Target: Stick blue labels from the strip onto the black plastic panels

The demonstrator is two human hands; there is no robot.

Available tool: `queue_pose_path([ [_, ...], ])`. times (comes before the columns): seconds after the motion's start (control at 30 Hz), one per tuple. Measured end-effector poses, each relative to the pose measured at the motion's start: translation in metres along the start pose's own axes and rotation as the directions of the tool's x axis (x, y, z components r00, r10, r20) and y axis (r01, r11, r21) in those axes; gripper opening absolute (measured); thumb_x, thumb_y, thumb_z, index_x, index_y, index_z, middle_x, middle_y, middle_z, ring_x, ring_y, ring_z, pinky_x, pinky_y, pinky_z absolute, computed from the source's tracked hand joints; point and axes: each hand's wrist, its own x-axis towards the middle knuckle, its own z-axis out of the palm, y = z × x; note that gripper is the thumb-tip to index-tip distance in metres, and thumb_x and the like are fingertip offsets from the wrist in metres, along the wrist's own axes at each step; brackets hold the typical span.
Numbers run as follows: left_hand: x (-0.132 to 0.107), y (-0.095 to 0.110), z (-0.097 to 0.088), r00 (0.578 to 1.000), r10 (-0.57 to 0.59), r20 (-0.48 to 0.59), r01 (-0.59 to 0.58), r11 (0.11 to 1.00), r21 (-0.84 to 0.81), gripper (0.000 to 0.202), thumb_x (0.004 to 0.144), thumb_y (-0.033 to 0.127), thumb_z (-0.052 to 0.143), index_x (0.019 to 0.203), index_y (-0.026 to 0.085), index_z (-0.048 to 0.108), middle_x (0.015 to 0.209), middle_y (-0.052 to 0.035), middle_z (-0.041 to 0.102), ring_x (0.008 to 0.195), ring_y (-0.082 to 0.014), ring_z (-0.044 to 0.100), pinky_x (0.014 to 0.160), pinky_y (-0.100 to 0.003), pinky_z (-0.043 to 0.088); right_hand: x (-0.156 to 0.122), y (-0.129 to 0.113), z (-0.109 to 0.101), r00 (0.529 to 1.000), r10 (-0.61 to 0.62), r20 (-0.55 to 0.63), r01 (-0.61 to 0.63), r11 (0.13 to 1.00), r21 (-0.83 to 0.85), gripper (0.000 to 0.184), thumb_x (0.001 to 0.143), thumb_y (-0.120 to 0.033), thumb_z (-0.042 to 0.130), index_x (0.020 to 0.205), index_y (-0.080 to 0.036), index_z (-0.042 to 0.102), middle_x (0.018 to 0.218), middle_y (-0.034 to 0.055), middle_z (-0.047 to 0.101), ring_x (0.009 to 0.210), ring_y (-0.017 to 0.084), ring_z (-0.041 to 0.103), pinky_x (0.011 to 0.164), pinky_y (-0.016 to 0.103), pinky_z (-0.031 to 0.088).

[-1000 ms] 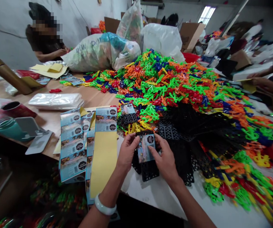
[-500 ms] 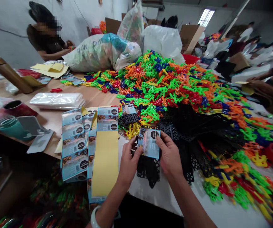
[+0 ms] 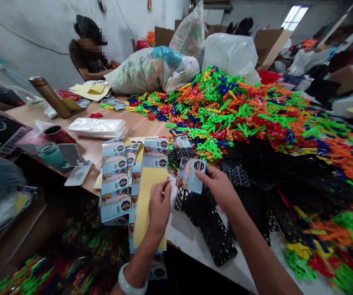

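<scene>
My right hand grips a blue printed label by its right edge, thumb on the front. Black perforated plastic strips lie just below the label; whether they are joined to it I cannot tell. My left hand is apart from the label, its fingers curled in a pinch over a label sheet whose lower part is bare yellow backing. Whatever sits between those fingertips is too small to make out. Another sheet of printed labels hangs over the table edge to the left.
A large heap of colourful plastic figures covers the table's back and right. Full plastic bags stand behind. At left are a bronze flask, a phone stand, a teal jar and stacked clear bags. A co-worker sits beyond.
My left hand has let go of the label and moved left over the yellow backing. The right hand keeps the label, now tilted. The black strips spread lower right. The view has swung left.
</scene>
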Motion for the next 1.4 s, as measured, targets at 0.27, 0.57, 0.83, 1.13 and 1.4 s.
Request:
queue_pose_path([
  [0.27, 0.073, 0.003, -0.039, 0.915, 0.259, -0.309, -0.043, 0.825, 0.563, 0.034, 0.074, 0.023, 0.067, 0.105, 0.010, 0.062, 0.113, -0.0166, 0.052, 0.119, -0.0349, 0.042, 0.107, -0.053, 0.026, 0.043, 0.024, 0.021, 0.978, 0.005, -0.209, 0.024, 0.990, 0.139, 0.056, 0.065, -0.051, 0.077, 0.106, -0.016, 0.061, 0.084, 0.0024, 0.067, 0.079, 0.018, 0.067, 0.063, 0.029, 0.057],
  [0.57, 0.044, 0.005, -0.035, 0.972, 0.235, -0.013, -0.215, 0.910, 0.353, 0.031, 0.084, 0.029, 0.053, 0.111, 0.021, 0.065, 0.100, -0.0052, 0.069, 0.091, -0.0204, 0.062, 0.083, -0.032, 0.047, 0.013, 0.020, 0.069, 0.772, -0.577, 0.265, 0.633, 0.664, -0.399, 0.022, 0.092, -0.022, 0.053, 0.110, -0.022, 0.066, 0.105, 0.0072, 0.067, 0.102, 0.020, 0.059, 0.091, 0.037, 0.049],
  [0.83, 0.029, 0.016, -0.040, 0.943, 0.323, 0.079, -0.325, 0.848, 0.419, 0.021, 0.078, 0.021, 0.050, 0.091, 0.022, 0.067, 0.080, -0.0024, 0.061, 0.079, -0.0195, 0.056, 0.077, -0.031, 0.042, 0.025, 0.006, 0.080, 0.597, -0.587, 0.547, 0.797, 0.354, -0.490, 0.019, 0.094, -0.022, 0.052, 0.104, -0.019, 0.068, 0.100, 0.0097, 0.067, 0.096, 0.021, 0.058, 0.086, 0.036, 0.051],
  [1.13, 0.026, 0.034, -0.044, 0.914, 0.354, 0.200, -0.405, 0.741, 0.537, 0.013, 0.075, 0.017, 0.046, 0.067, 0.022, 0.055, 0.064, 0.0004, 0.050, 0.070, -0.0180, 0.050, 0.070, -0.029, 0.035, 0.022, -0.001, 0.074, 0.550, -0.545, 0.632, 0.828, 0.260, -0.497, 0.021, 0.093, -0.018, 0.048, 0.092, -0.019, 0.069, 0.094, 0.0097, 0.067, 0.093, 0.021, 0.060, 0.083, 0.034, 0.051],
  [1.4, 0.023, 0.023, -0.044, 0.984, 0.165, 0.060, -0.175, 0.956, 0.236, 0.033, 0.074, 0.019, 0.049, 0.100, 0.022, 0.070, 0.085, -0.0017, 0.067, 0.080, -0.0193, 0.060, 0.071, -0.028, 0.045, 0.032, 0.010, 0.075, 0.902, -0.394, 0.178, 0.427, 0.876, -0.223, 0.015, 0.084, -0.028, 0.057, 0.085, -0.018, 0.068, 0.073, 0.0020, 0.067, 0.064, 0.014, 0.061, 0.060, 0.026, 0.051],
])
